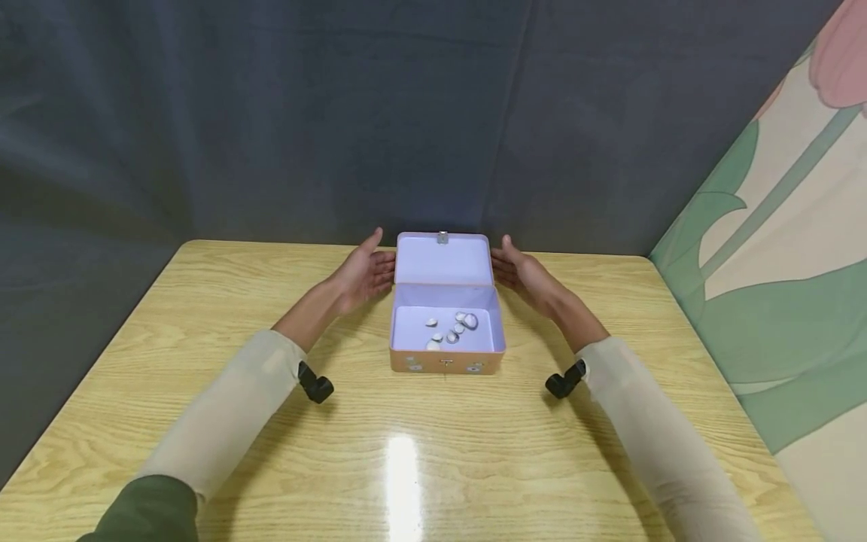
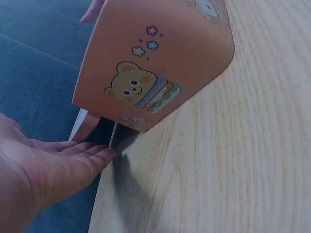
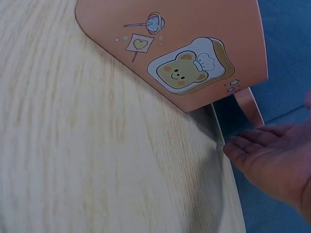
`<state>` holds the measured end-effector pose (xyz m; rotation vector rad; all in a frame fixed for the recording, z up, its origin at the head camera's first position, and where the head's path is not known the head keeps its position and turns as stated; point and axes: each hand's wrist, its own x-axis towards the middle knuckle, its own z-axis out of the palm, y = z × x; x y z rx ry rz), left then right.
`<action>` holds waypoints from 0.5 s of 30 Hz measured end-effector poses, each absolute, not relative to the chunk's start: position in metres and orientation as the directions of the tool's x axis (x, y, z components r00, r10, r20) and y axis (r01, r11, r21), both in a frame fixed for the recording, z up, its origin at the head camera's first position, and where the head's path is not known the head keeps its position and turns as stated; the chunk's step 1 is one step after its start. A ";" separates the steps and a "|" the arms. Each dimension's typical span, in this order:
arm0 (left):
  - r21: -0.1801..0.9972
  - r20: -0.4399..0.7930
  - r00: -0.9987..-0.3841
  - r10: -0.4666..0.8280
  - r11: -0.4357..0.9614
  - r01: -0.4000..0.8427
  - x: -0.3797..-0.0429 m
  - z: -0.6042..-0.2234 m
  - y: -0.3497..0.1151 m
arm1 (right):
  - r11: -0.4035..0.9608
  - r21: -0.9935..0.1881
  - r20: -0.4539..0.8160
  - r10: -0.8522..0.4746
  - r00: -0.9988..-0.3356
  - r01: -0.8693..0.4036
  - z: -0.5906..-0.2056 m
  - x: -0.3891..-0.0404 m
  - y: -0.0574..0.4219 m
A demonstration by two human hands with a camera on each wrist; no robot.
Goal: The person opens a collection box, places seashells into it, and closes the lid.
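Observation:
A small tin box (image 1: 447, 363) stands on the table with its lid (image 1: 443, 258) raised and leaning back. It is lavender inside and orange outside. Several pale seashells (image 1: 452, 337) lie loose on its floor, mostly right of the middle. My left hand (image 1: 366, 275) is at the lid's left side, fingers straight and thumb up. On the right side, my right hand (image 1: 524, 275) mirrors it, its fingers also extended. Both wrist views show fingertips close to the lid's edge; whether they touch it I cannot tell. Printed bears decorate the left side wall (image 2: 170, 63) and the right side wall (image 3: 180, 58).
The wood-grain table (image 1: 271, 452) ends just behind the box, at a dark cloth (image 1: 339, 135) hanging behind it. A curtain with a flower pattern (image 1: 799, 286) borders the right side. Black wrist cameras (image 1: 315, 382) sit on both sleeves.

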<state>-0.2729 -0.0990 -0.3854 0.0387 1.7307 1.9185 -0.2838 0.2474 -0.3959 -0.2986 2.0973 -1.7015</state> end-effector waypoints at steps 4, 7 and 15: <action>0.929 -0.322 -0.855 0.407 -0.039 -0.368 -0.276 -0.387 -0.102 | 0.220 -0.972 -0.178 -0.444 -0.878 0.086 -0.393 -0.286 0.245; 0.933 -0.309 -0.862 0.402 -0.049 -0.357 -0.277 -0.385 -0.104 | 0.231 -0.970 -0.171 -0.428 -0.887 0.076 -0.390 -0.287 0.244; 0.959 -0.247 -0.890 0.385 -0.037 -0.282 -0.280 -0.372 -0.104 | 0.233 -0.972 -0.113 -0.328 -0.938 0.036 -0.379 -0.288 0.245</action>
